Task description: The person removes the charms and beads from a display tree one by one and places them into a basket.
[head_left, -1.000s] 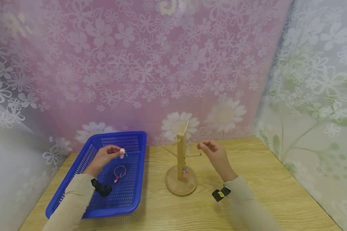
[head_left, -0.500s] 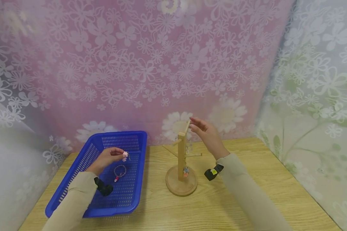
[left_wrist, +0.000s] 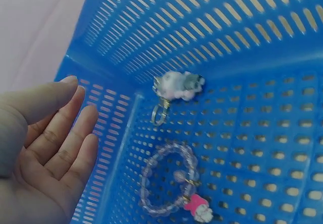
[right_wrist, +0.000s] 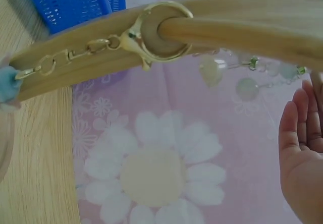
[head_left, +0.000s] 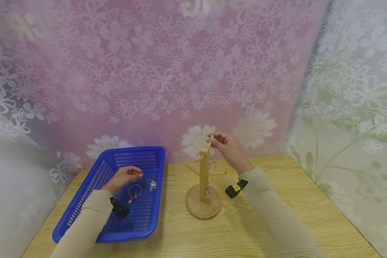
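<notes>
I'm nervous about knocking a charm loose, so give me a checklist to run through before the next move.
1. Left hand free: ok, it holds nothing, above the basket.
2. Charm and bracelet untangled: ok, they lie apart in the basket.
3. Stand upright: ok, its base sits on the table.
4. Gold clasp on its peg: ok, it goes around the peg.
5. Right hand clear of the stand: not ok, its fingers are at the top peg.
6. Right hand's grip on that peg: cannot tell.
</notes>
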Tool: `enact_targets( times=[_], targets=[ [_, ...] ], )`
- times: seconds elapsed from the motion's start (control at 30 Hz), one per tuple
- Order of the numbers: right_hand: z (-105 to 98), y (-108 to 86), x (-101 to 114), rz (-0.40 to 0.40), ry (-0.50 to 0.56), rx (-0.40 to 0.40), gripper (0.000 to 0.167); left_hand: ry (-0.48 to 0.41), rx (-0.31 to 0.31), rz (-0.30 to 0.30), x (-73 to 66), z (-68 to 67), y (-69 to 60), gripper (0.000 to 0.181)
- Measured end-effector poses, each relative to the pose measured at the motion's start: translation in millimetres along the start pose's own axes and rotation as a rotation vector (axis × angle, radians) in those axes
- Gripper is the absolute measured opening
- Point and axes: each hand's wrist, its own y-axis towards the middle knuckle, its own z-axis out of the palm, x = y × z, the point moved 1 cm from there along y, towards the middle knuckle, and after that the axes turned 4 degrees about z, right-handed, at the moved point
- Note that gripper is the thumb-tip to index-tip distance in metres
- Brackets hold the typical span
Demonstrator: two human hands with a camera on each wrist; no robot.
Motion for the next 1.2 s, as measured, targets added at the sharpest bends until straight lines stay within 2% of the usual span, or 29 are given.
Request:
enact_targets(
  times=[0.27,0.5,0.87,1.07,1.2],
  targets=[
    [-4.6,-7.1,0.9,-0.024,0.044,-0.052,0.013,-0.014,-0.028,-0.014,-21.6,-4.1,-0.2,0.033],
    [-10.9,-12.1,-0.6,-0.031,0.079,-0.092,0.014,-0.026,-0.039,-0.013,-39.1,-3.2,0.2,0.037],
    [-15.2,-24.3,1.3,-0.081,0.051,-0.160,0.010,-0.035,-0.007,0.051,-67.4,10.5,-4.5,0.037],
    [-13.6,-31.0,0.9,-0.092,0.019,-0.213,0.012,-0.049,0.007,0.142,-78.8,22.2,-8.6,0.037],
    [-10.9,-34.2,1.8,-0.100,0.029,-0.250,0.013,-0.068,0.011,0.180,-87.8,30.0,-13.3,0.033]
  ],
)
